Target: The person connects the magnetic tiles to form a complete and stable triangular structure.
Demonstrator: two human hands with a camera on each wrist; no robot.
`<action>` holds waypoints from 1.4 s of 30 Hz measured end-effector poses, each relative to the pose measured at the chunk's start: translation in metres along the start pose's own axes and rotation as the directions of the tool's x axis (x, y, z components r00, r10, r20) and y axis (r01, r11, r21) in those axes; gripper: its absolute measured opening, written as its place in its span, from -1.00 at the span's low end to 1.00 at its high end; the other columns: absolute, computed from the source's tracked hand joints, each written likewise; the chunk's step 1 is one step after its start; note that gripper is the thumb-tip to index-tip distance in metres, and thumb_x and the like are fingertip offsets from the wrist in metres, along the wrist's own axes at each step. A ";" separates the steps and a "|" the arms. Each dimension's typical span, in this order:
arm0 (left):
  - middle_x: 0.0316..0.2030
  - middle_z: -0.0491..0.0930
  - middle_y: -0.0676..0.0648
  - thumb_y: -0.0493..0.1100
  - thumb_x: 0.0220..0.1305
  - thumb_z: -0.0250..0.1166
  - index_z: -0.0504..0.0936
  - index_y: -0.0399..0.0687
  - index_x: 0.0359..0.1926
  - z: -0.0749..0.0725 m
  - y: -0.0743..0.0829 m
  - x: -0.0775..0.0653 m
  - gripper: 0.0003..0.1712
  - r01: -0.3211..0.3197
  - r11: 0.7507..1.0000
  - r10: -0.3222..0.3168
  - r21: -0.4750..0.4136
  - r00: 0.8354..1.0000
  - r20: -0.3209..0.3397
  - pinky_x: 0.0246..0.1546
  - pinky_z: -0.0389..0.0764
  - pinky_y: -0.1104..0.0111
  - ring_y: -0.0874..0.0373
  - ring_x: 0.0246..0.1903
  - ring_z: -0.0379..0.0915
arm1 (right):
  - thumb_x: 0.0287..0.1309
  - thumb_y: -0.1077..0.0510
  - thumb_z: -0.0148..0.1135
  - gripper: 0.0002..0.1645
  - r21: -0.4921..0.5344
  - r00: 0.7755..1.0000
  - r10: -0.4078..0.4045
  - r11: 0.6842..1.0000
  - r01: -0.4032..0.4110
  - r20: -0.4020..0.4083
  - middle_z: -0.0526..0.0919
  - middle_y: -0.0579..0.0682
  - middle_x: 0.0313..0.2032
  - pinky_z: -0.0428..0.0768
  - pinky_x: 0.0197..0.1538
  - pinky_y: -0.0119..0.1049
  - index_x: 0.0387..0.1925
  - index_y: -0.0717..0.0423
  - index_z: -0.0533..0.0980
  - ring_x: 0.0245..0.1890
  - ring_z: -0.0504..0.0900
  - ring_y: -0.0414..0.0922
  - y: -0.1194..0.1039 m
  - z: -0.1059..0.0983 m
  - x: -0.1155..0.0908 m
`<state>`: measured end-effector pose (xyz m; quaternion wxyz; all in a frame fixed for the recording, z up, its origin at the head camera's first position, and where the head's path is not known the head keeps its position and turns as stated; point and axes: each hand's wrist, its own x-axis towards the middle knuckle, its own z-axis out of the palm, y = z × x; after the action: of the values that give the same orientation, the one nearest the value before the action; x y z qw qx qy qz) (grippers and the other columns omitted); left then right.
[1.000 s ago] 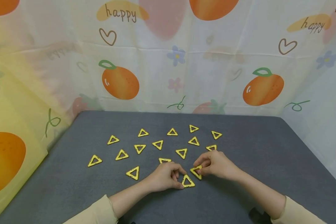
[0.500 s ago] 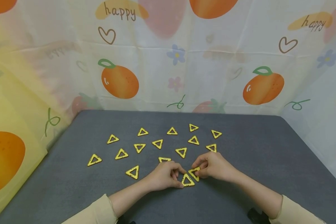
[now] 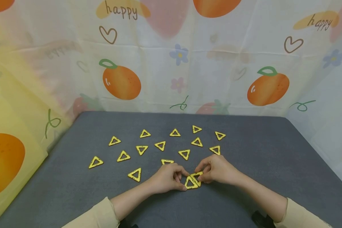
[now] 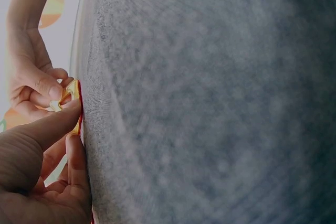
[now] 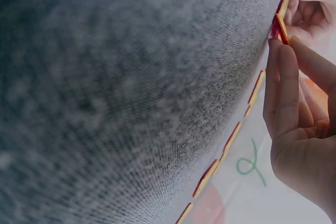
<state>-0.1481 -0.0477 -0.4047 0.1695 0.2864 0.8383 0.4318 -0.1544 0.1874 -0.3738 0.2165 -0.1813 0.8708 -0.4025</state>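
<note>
Near the table's front, my left hand [image 3: 168,179] pinches a yellow triangular frame tile [image 3: 192,187] between thumb and forefinger, and the tile lies low at the table surface. My right hand [image 3: 220,171] holds a second yellow triangular tile [image 3: 198,173] by its right side. The two tiles meet side against side, the second one pointing down toward me. In the right wrist view this second tile [image 5: 282,29] is tilted off the table and shows a red underside. Fingers hide parts of both tiles in the left wrist view.
Several more yellow triangles lie scattered over the dark grey table [image 3: 259,142]. One triangle [image 3: 167,161] is partly hidden behind my left hand; another [image 3: 215,150] lies just beyond my right. A printed curtain [image 3: 171,72] stands behind the table.
My right hand has moved a little left, bringing its triangle from a small gap away to the edge of the other one. The left hand has stayed in place.
</note>
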 end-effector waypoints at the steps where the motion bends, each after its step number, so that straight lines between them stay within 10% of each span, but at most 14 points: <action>1: -0.44 0.53 -0.05 -0.26 -0.02 0.56 0.74 -0.18 -0.11 0.000 0.000 0.000 -0.62 0.000 1.000 0.000 -0.001 1.000 -0.001 -0.48 0.51 0.53 0.40 -0.56 0.41 | 0.05 0.15 0.46 -0.79 -0.002 1.000 -0.003 1.000 0.003 0.000 0.78 0.02 -0.52 0.67 -0.39 -0.27 -0.22 0.08 0.71 -0.51 0.74 -0.14 0.000 0.000 0.000; 18: -0.49 0.58 -0.06 -0.28 -0.04 0.56 0.76 -0.16 -0.06 -0.004 0.000 0.002 -0.58 -0.023 0.999 0.023 0.024 1.000 0.006 -0.50 0.46 0.53 0.43 -0.56 0.37 | -0.15 0.18 0.59 -0.43 -0.019 0.983 -0.135 0.990 0.138 0.128 0.74 -0.07 -0.39 0.61 -0.44 -0.41 0.01 0.02 0.66 -0.50 0.62 -0.30 0.007 0.006 0.006; 42: -0.34 0.76 -0.06 -0.23 0.10 0.48 0.79 -0.14 -0.19 -0.015 0.004 -0.006 -0.79 0.044 0.999 -0.044 -0.017 0.999 0.004 -0.39 0.59 0.52 0.28 -0.40 0.64 | -0.06 0.08 0.56 -0.49 -0.065 0.968 -0.201 0.975 0.213 0.153 0.66 -0.11 -0.33 0.58 -0.38 -0.44 -0.01 -0.05 0.61 -0.47 0.56 -0.34 0.013 0.012 0.009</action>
<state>-0.1504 -0.0593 -0.3927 0.1830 0.2674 0.8403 0.4346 -0.1580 0.1840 -0.3931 0.2290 -0.3086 0.8444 -0.3732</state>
